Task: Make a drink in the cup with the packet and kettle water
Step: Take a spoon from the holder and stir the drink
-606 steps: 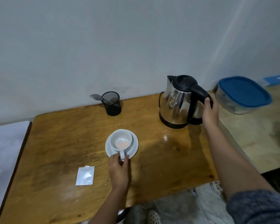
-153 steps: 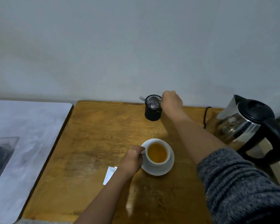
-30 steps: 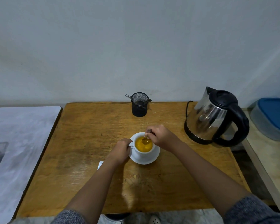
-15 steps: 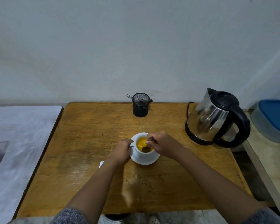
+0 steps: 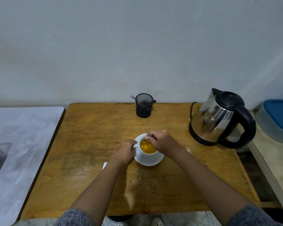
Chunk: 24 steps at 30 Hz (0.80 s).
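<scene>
A white cup (image 5: pixel 147 154) filled with orange-yellow liquid stands on a white saucer (image 5: pixel 151 161) in the middle of the wooden table (image 5: pixel 91 144). My left hand (image 5: pixel 125 151) grips the cup's handle on its left side. My right hand (image 5: pixel 162 141) is above the cup's far rim, pinching a spoon (image 5: pixel 149 139) whose bowl dips into the drink. A corner of the white packet (image 5: pixel 104 165) shows from under my left forearm. The steel kettle (image 5: pixel 219 119) with a black handle and lid stands at the table's right back.
A black mesh holder (image 5: pixel 143 106) with cutlery stands at the back edge by the wall. A blue-lidded container (image 5: pixel 278 118) sits on a lower surface to the right. A white surface (image 5: pixel 20 144) adjoins the table on the left.
My right hand has moved the spoon around inside the cup, from the middle toward the far rim. My left hand has stayed on the handle. The liquid is darker than 20 seconds ago.
</scene>
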Motion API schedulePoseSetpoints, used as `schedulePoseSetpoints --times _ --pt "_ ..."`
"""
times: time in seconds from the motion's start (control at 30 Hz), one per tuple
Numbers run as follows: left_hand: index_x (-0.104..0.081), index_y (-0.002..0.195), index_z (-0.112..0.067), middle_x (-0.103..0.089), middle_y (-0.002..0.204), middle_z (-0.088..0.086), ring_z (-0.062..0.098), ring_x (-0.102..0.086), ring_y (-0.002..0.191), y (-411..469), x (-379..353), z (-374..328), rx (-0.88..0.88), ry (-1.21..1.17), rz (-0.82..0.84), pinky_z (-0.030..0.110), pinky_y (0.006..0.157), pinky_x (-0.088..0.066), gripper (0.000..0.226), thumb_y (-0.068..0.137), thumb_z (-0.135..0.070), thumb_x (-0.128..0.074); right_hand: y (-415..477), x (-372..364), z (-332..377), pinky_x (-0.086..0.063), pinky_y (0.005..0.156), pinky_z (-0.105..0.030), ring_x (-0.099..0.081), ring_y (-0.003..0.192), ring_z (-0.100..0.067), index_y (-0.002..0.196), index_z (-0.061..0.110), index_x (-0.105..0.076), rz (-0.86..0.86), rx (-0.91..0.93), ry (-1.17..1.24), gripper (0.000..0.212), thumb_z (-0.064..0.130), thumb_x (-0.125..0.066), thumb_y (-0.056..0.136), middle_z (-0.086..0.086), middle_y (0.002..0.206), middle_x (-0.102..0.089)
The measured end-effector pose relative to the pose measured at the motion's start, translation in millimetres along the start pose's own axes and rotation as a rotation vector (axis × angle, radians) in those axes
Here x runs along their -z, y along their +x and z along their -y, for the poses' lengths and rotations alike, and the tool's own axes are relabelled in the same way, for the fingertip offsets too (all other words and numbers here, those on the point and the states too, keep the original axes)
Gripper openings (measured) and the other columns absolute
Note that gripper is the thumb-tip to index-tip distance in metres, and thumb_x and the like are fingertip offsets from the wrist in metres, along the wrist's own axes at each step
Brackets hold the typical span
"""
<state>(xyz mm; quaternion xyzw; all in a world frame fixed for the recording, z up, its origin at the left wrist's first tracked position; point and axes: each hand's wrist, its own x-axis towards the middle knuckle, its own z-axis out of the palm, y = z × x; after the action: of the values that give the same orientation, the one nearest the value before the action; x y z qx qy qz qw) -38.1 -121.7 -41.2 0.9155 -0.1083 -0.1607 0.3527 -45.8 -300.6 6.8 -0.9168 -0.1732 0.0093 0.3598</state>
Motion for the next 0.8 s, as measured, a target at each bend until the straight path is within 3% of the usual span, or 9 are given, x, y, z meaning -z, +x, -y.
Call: schedulePoseSetpoints --times 0.07,0.13,0.23,0.37,0.57,0.63,0.73,0.8 --pt "-0.062 0.106 -0.006 -0.064 0.111 0.015 0.021 -0.055 0.094 0 0 1 0.002 0.002 0.003 0.030 0.078 -0.044 0.027 0.085 -0.001 -0.046 -7 -2 0 -0.050 0.061 -0.037 -0.062 0.067 -0.026 0.083 0.001 -0.063 0.033 -0.020 -0.009 0.016 0.012 -0.054 0.091 -0.014 0.075 -0.067" --pt "-0.062 0.108 -0.006 -0.063 0.112 0.015 0.027 -0.057 0.101 -1 -1 0 0.002 0.001 -0.002 0.028 0.079 -0.042 0.027 0.086 -0.001 -0.047 -16 0 0 -0.050 0.064 -0.037 -0.061 0.070 -0.024 0.083 0.002 -0.063 0.061 -0.041 -0.019 0.017 0.013 -0.054 0.092 -0.012 0.078 -0.067" --pt "-0.060 0.112 -0.004 -0.062 0.117 0.016 0.028 -0.056 0.105 -2 -2 -3 0.002 0.000 -0.022 0.026 0.082 -0.040 0.028 0.088 -0.001 -0.047 -25 7 -2 -0.049 0.067 -0.031 -0.060 0.074 -0.020 0.086 0.001 -0.066 0.073 -0.073 -0.018 0.014 0.010 -0.057 0.091 -0.011 0.084 -0.068" --pt "-0.062 0.107 -0.006 -0.064 0.111 0.016 0.020 -0.053 0.090 -3 -3 -2 0.009 -0.004 -0.023 0.033 0.080 -0.046 0.026 0.086 -0.001 -0.047 -31 12 -5 -0.040 0.063 -0.012 -0.054 0.071 -0.008 0.091 0.007 -0.067 0.059 -0.091 -0.016 0.010 0.010 -0.058 0.091 -0.005 0.085 -0.067" --pt "-0.062 0.105 -0.001 -0.065 0.107 0.018 0.017 -0.050 0.085 -3 -3 -4 -0.003 -0.008 -0.023 0.032 0.075 -0.042 0.026 0.085 0.001 -0.046 -39 23 1 -0.041 0.070 0.000 -0.058 0.081 0.011 0.089 0.007 -0.068 -0.051 -0.064 0.080 0.008 0.010 -0.060 0.089 0.007 0.083 -0.064" --pt "-0.062 0.104 -0.001 -0.065 0.101 0.015 0.018 -0.051 0.083 -3 -2 -4 -0.001 -0.009 -0.014 0.034 0.074 -0.044 0.025 0.085 0.001 -0.046 -40 29 4 -0.044 0.070 -0.004 -0.060 0.081 0.009 0.086 0.006 -0.067 -0.100 -0.027 0.111 0.007 0.006 -0.061 0.088 0.010 0.080 -0.063" --pt "-0.064 0.097 -0.004 -0.062 0.089 0.007 0.021 -0.055 0.081 -4 -2 -3 0.002 -0.019 0.007 0.039 0.072 -0.048 0.023 0.084 -0.001 -0.046 -40 39 7 -0.056 0.074 -0.029 -0.065 0.083 -0.012 0.084 0.005 -0.066 -0.159 0.004 0.153 0.006 0.004 -0.061 0.087 -0.006 0.085 -0.070" --pt "-0.065 0.092 -0.007 -0.064 0.088 0.008 0.023 -0.057 0.080 -3 -2 -1 0.005 -0.012 0.023 0.041 0.071 -0.050 0.022 0.082 -0.002 -0.045 -40 44 10 -0.057 0.075 -0.036 -0.067 0.085 -0.020 0.084 0.008 -0.066 -0.170 0.017 0.175 0.007 0.003 -0.062 0.087 -0.011 0.089 -0.071"
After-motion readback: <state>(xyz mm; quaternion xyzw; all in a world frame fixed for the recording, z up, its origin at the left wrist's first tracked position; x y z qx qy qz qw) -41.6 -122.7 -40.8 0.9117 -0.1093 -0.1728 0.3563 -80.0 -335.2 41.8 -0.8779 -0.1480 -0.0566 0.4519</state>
